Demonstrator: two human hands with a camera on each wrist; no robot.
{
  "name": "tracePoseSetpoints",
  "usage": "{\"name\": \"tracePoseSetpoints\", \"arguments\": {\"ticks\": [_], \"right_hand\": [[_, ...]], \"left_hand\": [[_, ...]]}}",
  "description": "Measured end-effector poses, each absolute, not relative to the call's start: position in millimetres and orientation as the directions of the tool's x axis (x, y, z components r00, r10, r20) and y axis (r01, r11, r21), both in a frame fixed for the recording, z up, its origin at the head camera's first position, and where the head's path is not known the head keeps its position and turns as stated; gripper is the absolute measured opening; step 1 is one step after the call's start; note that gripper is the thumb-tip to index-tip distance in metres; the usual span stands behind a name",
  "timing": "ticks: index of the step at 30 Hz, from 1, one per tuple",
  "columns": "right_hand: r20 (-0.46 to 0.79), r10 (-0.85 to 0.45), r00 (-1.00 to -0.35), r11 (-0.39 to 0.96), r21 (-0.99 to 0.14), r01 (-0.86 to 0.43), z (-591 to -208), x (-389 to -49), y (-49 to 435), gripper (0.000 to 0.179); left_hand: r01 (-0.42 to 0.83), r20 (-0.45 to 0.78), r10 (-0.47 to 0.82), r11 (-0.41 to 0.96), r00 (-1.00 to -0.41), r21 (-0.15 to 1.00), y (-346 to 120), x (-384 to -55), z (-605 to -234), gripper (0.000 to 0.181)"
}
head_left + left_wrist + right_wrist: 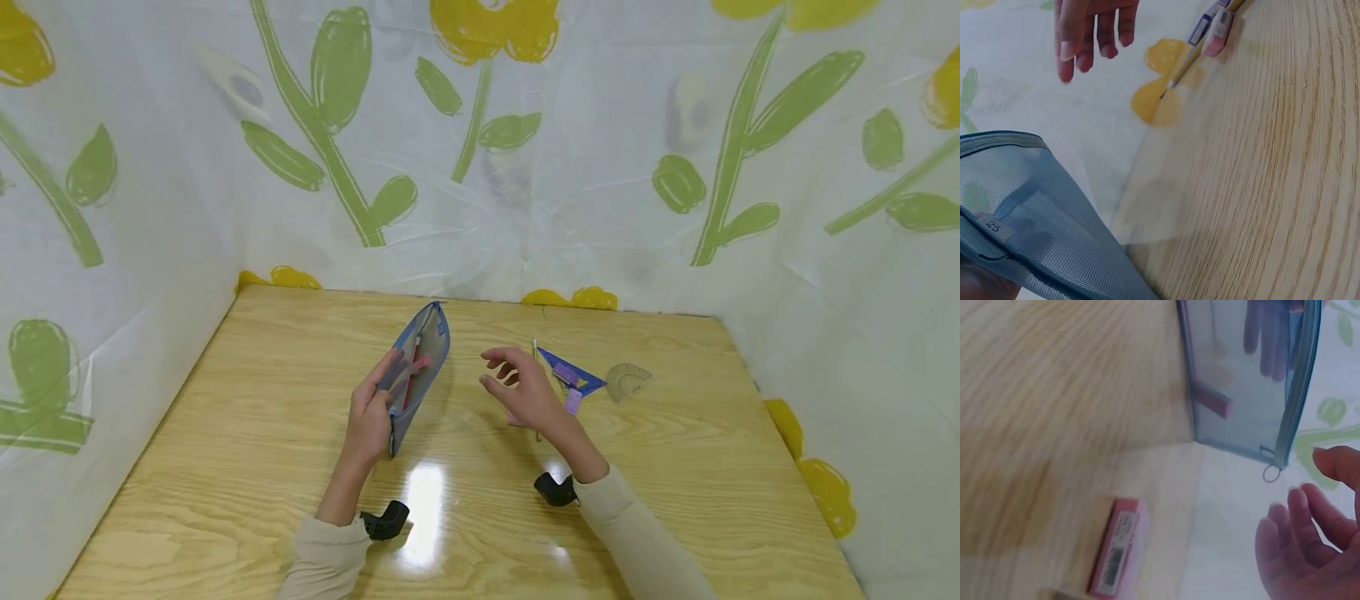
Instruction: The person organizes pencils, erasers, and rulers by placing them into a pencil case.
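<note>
In the head view my left hand point(367, 423) grips a blue-grey see-through mesh zip pouch point(436, 340), tilted with its mouth unzipped. Inside lie a red pencil point(408, 390) and a pink eraser point(422, 363). The right wrist view shows that eraser point(1212, 401) through the mesh and a ring on the zip pull point(1271, 474). To the right of the pouch, my right hand point(531, 392) hovers with loosely bent fingers and holds nothing. It partly hides a slim pencil point(537, 435) and a pink eraser point(1116, 550) on the table.
Beyond my right hand, a blue set square point(594, 384), purple block-shaped pieces point(573, 402) and a clear protractor point(626, 382) lie on the wooden table point(247, 417). Flowered white sheets point(585, 208) stand behind the table and along its sides.
</note>
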State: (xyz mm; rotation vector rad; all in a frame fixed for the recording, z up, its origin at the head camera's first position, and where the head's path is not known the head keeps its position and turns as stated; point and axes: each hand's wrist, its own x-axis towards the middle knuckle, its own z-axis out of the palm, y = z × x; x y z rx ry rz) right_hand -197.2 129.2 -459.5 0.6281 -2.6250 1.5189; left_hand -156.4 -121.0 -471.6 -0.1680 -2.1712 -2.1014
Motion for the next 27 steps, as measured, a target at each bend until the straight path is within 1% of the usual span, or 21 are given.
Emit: {"name": "tracePoseSetpoints", "arguments": {"ticks": [6,14,21,27], "right_hand": [[0.158,-0.341,-0.927,0.451,-0.838,-0.309,-467.6,-188.2,138.8,0.035],[0.079,-0.409,-0.909,0.512,-0.805,-0.301,-480.1,-178.1,158.9,0.04],[0.051,-0.433,-0.9,0.532,-0.792,-0.301,-485.4,-171.0,177.9,0.04],[0.044,-0.442,-0.896,0.582,-0.746,-0.324,-490.4,-168.8,189.4,0.04]], "left_hand": [[0.141,0.142,-0.008,0.049,-0.99,0.989,-123.0,-156.7,-474.1,0.068],[0.129,0.129,0.005,0.029,-0.992,0.991,-125.2,-155.4,-474.9,0.066],[0.149,0.149,0.001,0.023,-0.989,0.988,-123.3,-155.4,-474.6,0.067],[0.165,0.165,0.007,0.018,-0.986,0.986,-121.8,-156.5,-474.3,0.066]]}}
